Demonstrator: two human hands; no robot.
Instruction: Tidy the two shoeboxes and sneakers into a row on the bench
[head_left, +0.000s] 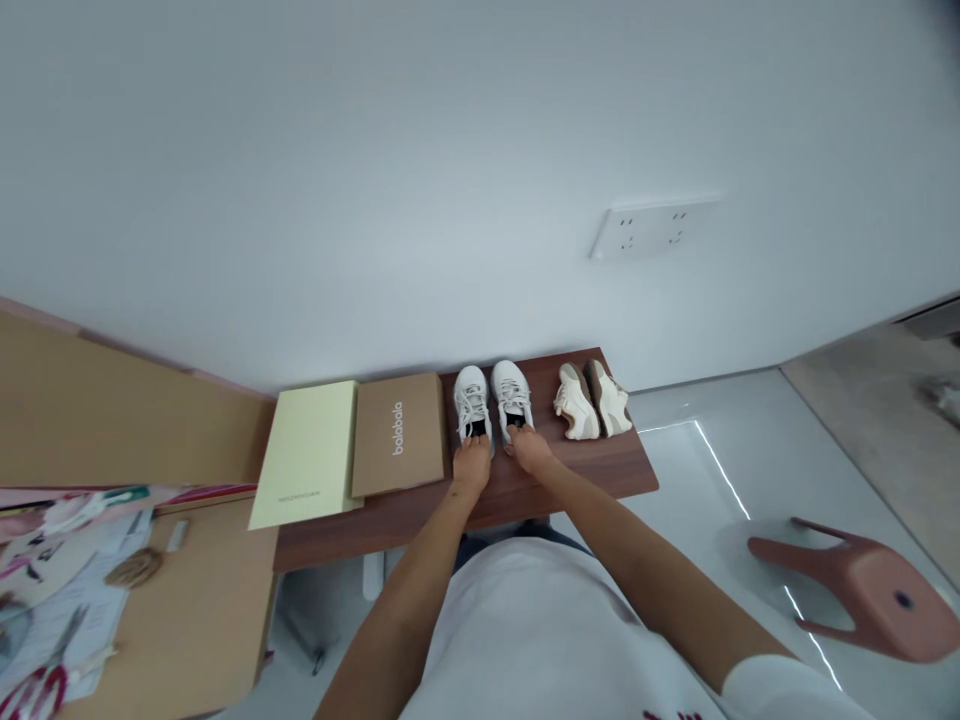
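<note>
Along the dark wooden worktop (337, 545), left to right. At far left, beyond the worktop's end, printed papers (60, 590) lie on a tan wooden surface (195, 600). On the worktop, a pale green box (306, 455) lies flat beside a brown cardboard box (397, 435) printed "balabala"; the two touch, and both look shut. Just right of them, a pair of white lace-up sneakers (471, 400) stands side by side, toes toward the wearer. The left hand (471, 465) and right hand (529, 450) are apart but near each other, each laid over the toe of one sneaker; whether they are clamped on the shoes cannot be told. These sneakers are the only items under the hands. Further right, a pair of beige sneakers (577, 405) sits near the worktop's end, with neither hand on it. The boxes also remain untouched, and no shoe shows on or in them. Beyond the worktop, a white wall carries a socket panel (656, 230), and a pink stool (862, 590) lies on its side on the floor.
</note>
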